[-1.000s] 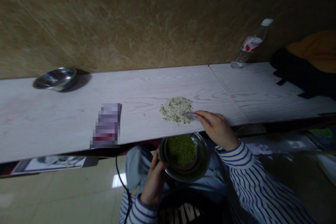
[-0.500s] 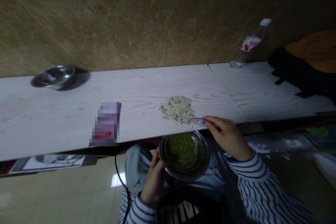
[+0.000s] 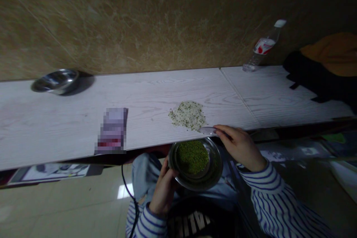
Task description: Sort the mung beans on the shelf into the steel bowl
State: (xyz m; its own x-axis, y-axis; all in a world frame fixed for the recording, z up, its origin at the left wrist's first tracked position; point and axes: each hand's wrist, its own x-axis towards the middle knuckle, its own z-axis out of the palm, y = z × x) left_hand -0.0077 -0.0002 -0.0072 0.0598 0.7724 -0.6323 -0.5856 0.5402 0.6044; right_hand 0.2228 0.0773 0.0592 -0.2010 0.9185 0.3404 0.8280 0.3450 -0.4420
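My left hand [image 3: 165,186] grips the left rim of a steel bowl [image 3: 216,171], held over my lap just below the table's front edge. Small green beans [image 3: 192,157], which look like mung beans, lie inside the bowl. My right hand [image 3: 240,145] is closed on the handle of a clear plastic spoon [image 3: 207,130]. The spoon's tip is at the near right edge of a pile of white grains [image 3: 191,115] mixed with green beans, spread on the white table. The white grains look like rice.
A second steel bowl [image 3: 57,81] stands at the back left of the white wood-grain table [image 3: 145,93]. A pixelated flat object [image 3: 113,130] lies near the front edge. Along the wall are a plastic bottle [image 3: 263,46] and a black and orange cloth item [image 3: 329,63].
The spoon and my right hand have shifted very slightly left and down at the pile's edge. The bowl stays in my left hand; the view has moved a little.
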